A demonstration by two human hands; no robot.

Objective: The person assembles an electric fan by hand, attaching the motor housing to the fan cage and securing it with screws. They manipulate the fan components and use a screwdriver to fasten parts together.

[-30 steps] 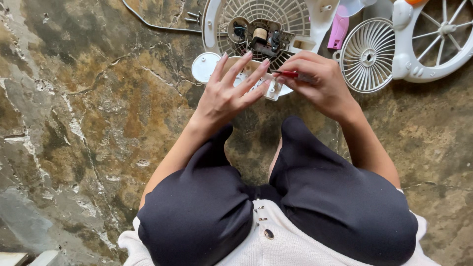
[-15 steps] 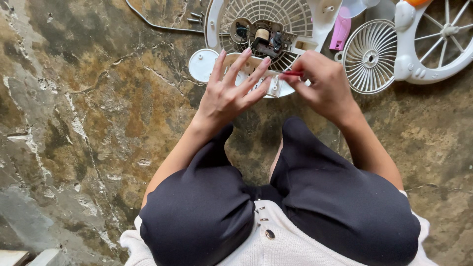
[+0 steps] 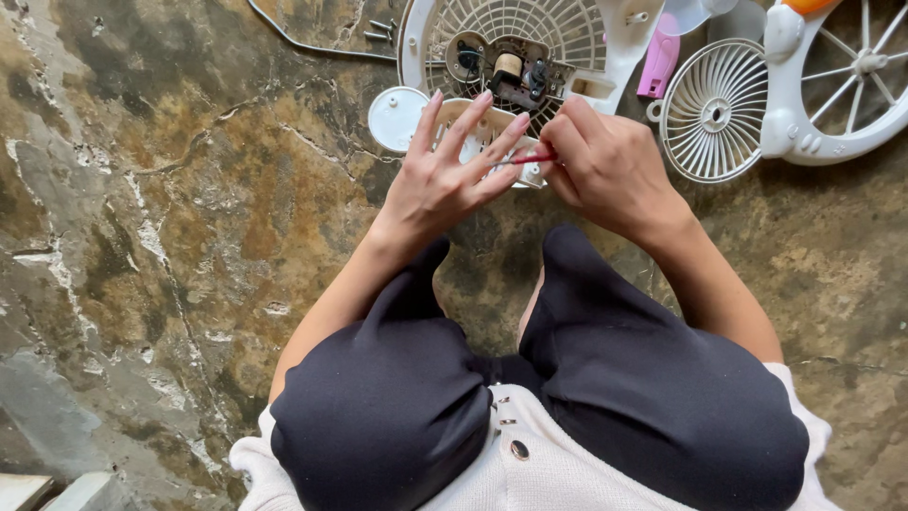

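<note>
1. Hands meet over a small white plastic part (image 3: 487, 132) on the stone floor (image 3: 170, 237), just in front of the person's knees.
2. The left hand (image 3: 445, 185) lies flat on the white plastic part with its fingers (image 3: 468, 123) spread and straight; its grip is wide open and closes on nothing, the palm and fingertips only pressing down.
3. The right hand (image 3: 605, 170) is curled into a tight grip around a red-handled screwdriver (image 3: 534, 158), of which only a short red length shows between the thumb and forefinger.
4. The screwdriver points left, toward the white plastic part, and its tip sits just beside the left hand's fingertips; whether it touches the part cannot be told.
5. A round white cap (image 3: 394, 116) lies on the floor touching or just beside the left edge of the part.
6. Behind the hands lies an opened white fan housing (image 3: 511, 43) with a grille, its motor and wiring exposed.
7. To the right of it lie a pink piece (image 3: 657, 61), a loose round white grille (image 3: 714, 109), and a larger white ring with spokes (image 3: 851, 57).
8. A grey cable (image 3: 312, 45) runs across the floor at the top left, with a few screws (image 3: 378, 30) near it.
</note>
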